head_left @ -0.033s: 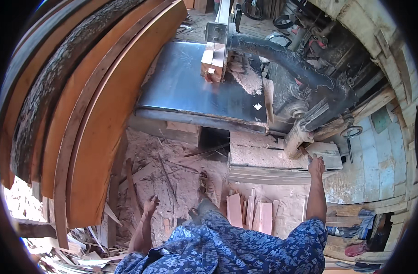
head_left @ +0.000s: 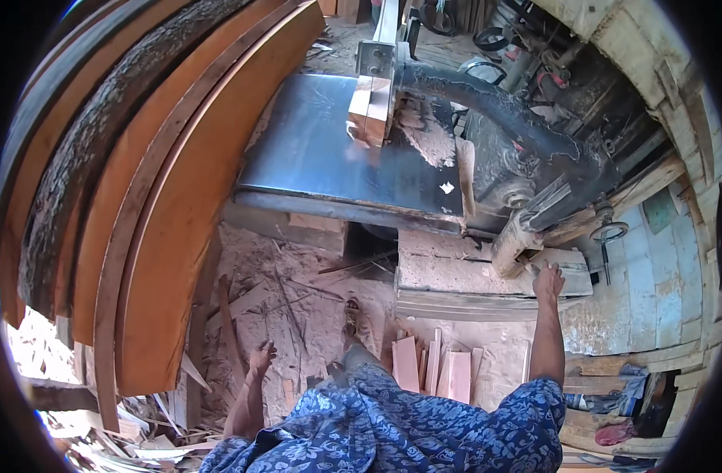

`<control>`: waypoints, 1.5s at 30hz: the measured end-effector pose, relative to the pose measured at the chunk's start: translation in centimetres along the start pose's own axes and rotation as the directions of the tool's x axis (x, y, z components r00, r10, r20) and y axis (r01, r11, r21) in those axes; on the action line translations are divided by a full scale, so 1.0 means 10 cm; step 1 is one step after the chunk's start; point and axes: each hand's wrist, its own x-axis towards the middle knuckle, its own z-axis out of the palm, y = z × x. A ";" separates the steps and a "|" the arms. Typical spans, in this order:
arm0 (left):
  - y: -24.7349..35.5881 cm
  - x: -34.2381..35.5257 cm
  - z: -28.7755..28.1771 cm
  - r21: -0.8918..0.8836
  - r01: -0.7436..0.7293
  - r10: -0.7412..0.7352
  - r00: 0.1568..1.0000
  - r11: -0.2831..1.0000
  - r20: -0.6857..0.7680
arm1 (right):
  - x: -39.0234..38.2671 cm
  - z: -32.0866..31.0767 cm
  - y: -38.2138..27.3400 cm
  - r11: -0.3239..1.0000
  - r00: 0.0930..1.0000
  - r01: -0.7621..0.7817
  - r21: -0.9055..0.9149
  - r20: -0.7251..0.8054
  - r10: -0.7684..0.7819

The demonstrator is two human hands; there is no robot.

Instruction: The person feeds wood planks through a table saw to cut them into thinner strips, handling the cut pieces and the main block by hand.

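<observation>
My right hand [head_left: 548, 282] reaches to the slotted lower end of a pale wooden post [head_left: 514, 251] on the machine's right side. Its fingers are curled together; what they hold is too small to make out. The hand is above a dusty stack of boards [head_left: 440, 272]. Low on the left, my left hand [head_left: 261, 357] hangs over the littered floor, loosely bent with fingers apart and nothing in it. Ahead is a dark metal saw table [head_left: 305, 142], with a wooden block [head_left: 369, 114] on it beneath the upright metal guide [head_left: 374, 57].
Tall orange-brown planks [head_left: 183, 213] lean along the left, one bark-edged. Sawdust and thin offcuts [head_left: 282, 307] cover the floor by my foot [head_left: 351, 314]. Short pinkish wood pieces [head_left: 432, 366] stand before me. A dark machine arm [head_left: 487, 98] and a small handwheel [head_left: 609, 231] are at right.
The view has shifted slightly. A brown stick seen earlier between the post's end and my right hand shows less clearly now. My left hand stays about where it was.
</observation>
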 end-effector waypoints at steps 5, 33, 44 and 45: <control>-0.12 0.06 0.26 0.083 0.153 -0.151 0.988 0.985 -0.028 | 0.27 -1.11 -1.26 0.786 0.711 0.543 0.294 -0.659 -0.245; 3.49 1.27 1.51 -0.266 -0.316 0.333 0.943 0.911 0.022 | 0.89 -2.63 -2.22 0.839 0.230 0.534 0.107 -0.973 -0.023; 3.31 0.78 1.43 0.068 -0.267 0.253 0.953 0.961 0.170 | 0.74 -2.47 -2.22 0.782 0.262 0.595 0.186 -0.965 0.031; 3.21 0.74 1.42 0.111 -0.226 0.209 0.967 0.968 0.147 | 0.68 -2.42 -2.24 0.785 0.268 0.592 0.182 -0.963 0.022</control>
